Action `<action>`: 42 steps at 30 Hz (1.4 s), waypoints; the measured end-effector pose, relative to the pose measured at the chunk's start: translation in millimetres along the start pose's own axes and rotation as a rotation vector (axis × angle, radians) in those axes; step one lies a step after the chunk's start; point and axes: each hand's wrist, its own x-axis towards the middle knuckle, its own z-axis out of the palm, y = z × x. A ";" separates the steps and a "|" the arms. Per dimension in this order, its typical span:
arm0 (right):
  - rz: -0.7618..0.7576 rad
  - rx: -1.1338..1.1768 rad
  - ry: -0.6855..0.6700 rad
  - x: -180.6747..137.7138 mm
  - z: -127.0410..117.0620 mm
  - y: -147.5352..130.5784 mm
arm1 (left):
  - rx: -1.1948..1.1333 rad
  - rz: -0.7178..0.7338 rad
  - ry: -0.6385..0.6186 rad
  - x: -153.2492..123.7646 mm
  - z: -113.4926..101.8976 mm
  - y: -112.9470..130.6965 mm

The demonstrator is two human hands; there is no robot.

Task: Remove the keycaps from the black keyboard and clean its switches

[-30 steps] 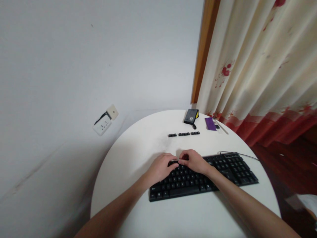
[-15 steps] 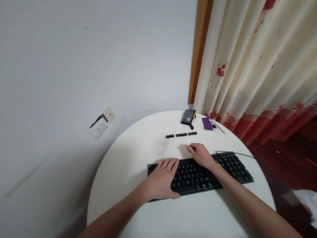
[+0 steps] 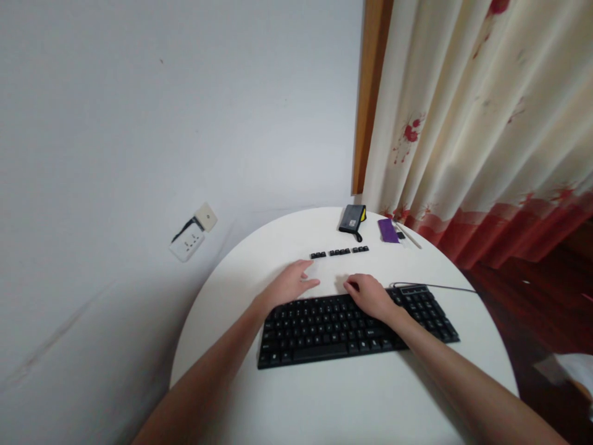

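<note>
A black keyboard (image 3: 319, 334) lies slightly slanted on the round white table (image 3: 324, 402). Just beyond its upper left edge, my left hand (image 3: 288, 283) is open, thumb and fingers apart, with nothing in it. Its fingertips point toward a row of loose black keycaps (image 3: 340, 251), set out in three short groups. Over the keyboard's upper edge, right of its middle, rests my right hand (image 3: 368, 295). Its fingers are curled closed, and whatever they may hold is hidden. My right wrist covers some of the keys.
At the table's back stand a dark grey pouch (image 3: 352, 219) and a purple packet (image 3: 388, 230), with a pale slim stick (image 3: 409, 236) beside them. A cable (image 3: 435, 286) runs off the right edge. Wall sockets (image 3: 186, 242) are at left, a curtain (image 3: 445, 142) at right.
My left hand has lifted off the keyboard and moved forward toward the keycaps. The keyboard has shifted a little to the left. My right hand stays curled near its upper edge.
</note>
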 end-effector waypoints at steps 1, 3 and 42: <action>0.003 -0.011 -0.002 -0.2 0.9 0.0 | 0.076 -0.031 0.054 16.2 1.2 -4.5; 0.007 -0.026 -0.006 -0.5 1.8 -0.2 | 0.202 -0.079 0.117 44.8 4.7 -11.2; -0.185 0.473 0.075 -5.1 14.8 -15.9 | -0.416 0.035 0.028 -18.6 34.9 15.6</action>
